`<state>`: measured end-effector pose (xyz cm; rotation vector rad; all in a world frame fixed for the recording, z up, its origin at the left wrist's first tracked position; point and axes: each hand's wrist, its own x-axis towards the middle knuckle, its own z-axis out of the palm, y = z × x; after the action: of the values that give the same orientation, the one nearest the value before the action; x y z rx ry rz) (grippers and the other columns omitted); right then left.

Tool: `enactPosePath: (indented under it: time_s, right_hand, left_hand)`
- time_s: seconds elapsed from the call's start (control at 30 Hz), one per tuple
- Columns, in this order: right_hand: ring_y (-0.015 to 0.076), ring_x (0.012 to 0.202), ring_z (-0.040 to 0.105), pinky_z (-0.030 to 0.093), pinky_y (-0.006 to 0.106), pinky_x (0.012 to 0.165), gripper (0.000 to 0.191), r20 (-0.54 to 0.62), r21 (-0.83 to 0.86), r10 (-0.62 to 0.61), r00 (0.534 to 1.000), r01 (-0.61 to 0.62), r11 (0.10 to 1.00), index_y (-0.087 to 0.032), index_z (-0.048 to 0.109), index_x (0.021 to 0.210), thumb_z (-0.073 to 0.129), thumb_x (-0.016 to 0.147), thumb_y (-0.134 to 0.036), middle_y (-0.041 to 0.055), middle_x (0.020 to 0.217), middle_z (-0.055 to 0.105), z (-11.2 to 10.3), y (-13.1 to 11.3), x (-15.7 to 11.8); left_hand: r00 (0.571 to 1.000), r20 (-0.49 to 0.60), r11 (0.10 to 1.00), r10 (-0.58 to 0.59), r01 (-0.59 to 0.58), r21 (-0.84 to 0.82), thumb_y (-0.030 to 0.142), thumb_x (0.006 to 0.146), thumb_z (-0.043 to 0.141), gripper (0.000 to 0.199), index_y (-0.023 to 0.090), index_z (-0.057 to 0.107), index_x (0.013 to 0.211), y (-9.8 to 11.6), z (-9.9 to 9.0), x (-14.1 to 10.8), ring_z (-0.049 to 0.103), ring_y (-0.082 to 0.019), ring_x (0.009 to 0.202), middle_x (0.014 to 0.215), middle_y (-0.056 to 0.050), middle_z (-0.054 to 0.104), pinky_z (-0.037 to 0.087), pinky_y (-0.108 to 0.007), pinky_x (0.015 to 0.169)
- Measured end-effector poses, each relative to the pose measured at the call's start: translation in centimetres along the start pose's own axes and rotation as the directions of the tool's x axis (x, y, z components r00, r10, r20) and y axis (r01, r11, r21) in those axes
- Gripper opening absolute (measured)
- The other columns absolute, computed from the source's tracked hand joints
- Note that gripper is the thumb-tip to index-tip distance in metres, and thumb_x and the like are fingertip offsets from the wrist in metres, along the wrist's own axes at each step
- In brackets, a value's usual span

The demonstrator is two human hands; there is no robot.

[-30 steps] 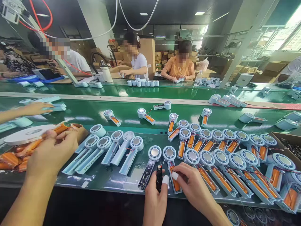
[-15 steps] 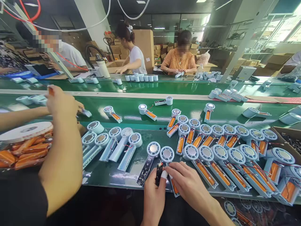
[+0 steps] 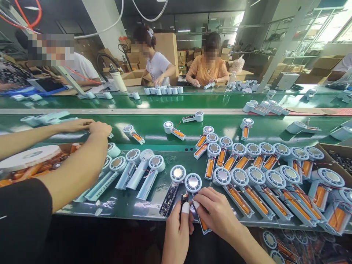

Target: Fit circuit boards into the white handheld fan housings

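Observation:
My left hand [image 3: 176, 229], with a white cover on its thumb, grips a small black circuit board [image 3: 184, 199] upright between thumb and fingers. Beside it, my right hand [image 3: 217, 211] is closed in a pinch above the handle of a pale blue handheld fan [image 3: 193, 182]. Whatever sits in that pinch is hidden by the fingers. An orange battery [image 3: 204, 224] shows in the fan's open handle, below the right fingers. Just left lies another fan [image 3: 178, 173], its handle covered by a long black circuit board [image 3: 168, 201].
Rows of open fans with orange batteries [image 3: 238, 201] fill the bench on my right. More fans [image 3: 148, 185] lie at left. A co-worker's arms [image 3: 79, 157] reach in beside a box of orange batteries [image 3: 33, 170]. Green conveyor [image 3: 148, 123] runs behind; people sit opposite.
My left thumb has shifted up over the small board, and my right fingers have moved slightly down. The co-worker's raised hand at left has come down to meet their other hand over the conveyor.

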<state>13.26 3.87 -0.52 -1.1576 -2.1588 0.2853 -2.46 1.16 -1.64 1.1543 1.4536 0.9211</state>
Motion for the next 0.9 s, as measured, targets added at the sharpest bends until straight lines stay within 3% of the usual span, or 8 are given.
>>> enactPosePath:
  time_s: [0.17, 0.3, 0.37, 0.47, 0.53, 0.7, 0.9]
  right_hand:
    - [0.0189, 0.074, 0.057, 0.041, 0.031, 0.065, 0.017, 0.056, -0.082, 0.031, 0.998, -0.026, 0.996, -0.021, 0.062, 0.089, 0.051, 0.093, -0.009, 0.0027, 0.084, 0.064, -0.3, -0.5, 0.4]
    - [0.0188, 0.071, 0.056, 0.039, 0.032, 0.062, 0.016, 0.117, -0.211, 0.028, 0.993, -0.003, 0.977, -0.02, 0.06, 0.082, 0.054, 0.089, -0.006, 0.0018, 0.082, 0.062, -0.6, -0.9, 0.7]
    - [0.0189, 0.069, 0.056, 0.038, 0.032, 0.06, 0.017, 0.152, -0.281, 0.016, 0.988, 0.028, 0.959, -0.02, 0.059, 0.079, 0.057, 0.086, -0.005, 0.0017, 0.081, 0.062, -0.7, -1.3, 0.9]
    - [0.0196, 0.067, 0.057, 0.037, 0.032, 0.057, 0.019, 0.19, -0.364, -0.001, 0.982, 0.071, 0.929, -0.019, 0.058, 0.076, 0.061, 0.082, -0.002, 0.0024, 0.079, 0.062, -0.8, -2.0, 1.3]
    - [0.0204, 0.068, 0.058, 0.037, 0.032, 0.056, 0.02, 0.211, -0.389, 0.011, 0.978, 0.074, 0.918, -0.019, 0.057, 0.074, 0.061, 0.08, -0.001, 0.0037, 0.078, 0.063, -0.9, -2.2, 1.4]
    - [0.0179, 0.073, 0.063, 0.043, 0.027, 0.06, 0.016, 0.222, -0.158, 0.087, 0.971, -0.053, 0.986, -0.02, 0.063, 0.085, 0.056, 0.09, -0.007, 0.0029, 0.084, 0.066, -1.5, -1.3, 1.5]
    - [0.0172, 0.085, 0.067, 0.05, 0.026, 0.073, 0.025, 0.211, 0.143, 0.091, 0.973, -0.123, 0.982, -0.022, 0.066, 0.112, 0.05, 0.098, -0.01, 0.0037, 0.097, 0.069, -2.4, 0.2, 1.3]
  left_hand:
    - [0.998, 0.031, 0.977, 0.06, -0.065, 0.202, 0.04, 0.093, 0.042, 0.032, 0.018, 0.065, 0.099, -0.3, -0.6, -0.3, 0.056, -0.016, 0.043, 0.057, 0.002, 0.057, 0.044, -0.024, 0.043]
    - [0.978, 0.018, 0.906, 0.206, -0.198, 0.375, 0.03, 0.094, 0.041, 0.031, 0.018, 0.07, 0.098, -0.6, -0.8, -0.4, 0.066, -0.018, 0.049, 0.066, -0.004, 0.07, 0.048, -0.025, 0.044]
    - [0.944, 0.002, 0.835, 0.329, -0.292, 0.467, 0.026, 0.094, 0.042, 0.031, 0.018, 0.071, 0.099, -0.8, -0.8, -0.5, 0.072, -0.021, 0.057, 0.074, -0.007, 0.076, 0.053, -0.026, 0.049]
    - [0.852, -0.009, 0.682, 0.524, -0.413, 0.604, 0.022, 0.094, 0.042, 0.033, 0.016, 0.072, 0.104, -1.2, -0.9, -0.5, 0.078, -0.025, 0.067, 0.081, -0.01, 0.08, 0.059, -0.028, 0.056]
    - [0.809, 0.024, 0.593, 0.587, -0.449, 0.668, 0.019, 0.094, 0.041, 0.034, 0.015, 0.072, 0.107, -1.2, -1.1, -0.6, 0.079, -0.026, 0.072, 0.088, -0.012, 0.081, 0.062, -0.03, 0.06]
    - [0.808, 0.123, 0.535, 0.576, -0.486, 0.69, 0.016, 0.095, 0.039, 0.035, 0.016, 0.072, 0.11, -0.6, -1.9, -0.3, 0.079, -0.025, 0.078, 0.096, -0.012, 0.08, 0.063, -0.03, 0.067]
    - [0.864, 0.222, 0.643, 0.451, -0.487, 0.59, 0.017, 0.097, 0.036, 0.038, 0.02, 0.072, 0.109, 1.1, -2.8, 0.5, 0.076, -0.023, 0.082, 0.096, -0.01, 0.078, 0.061, -0.029, 0.071]
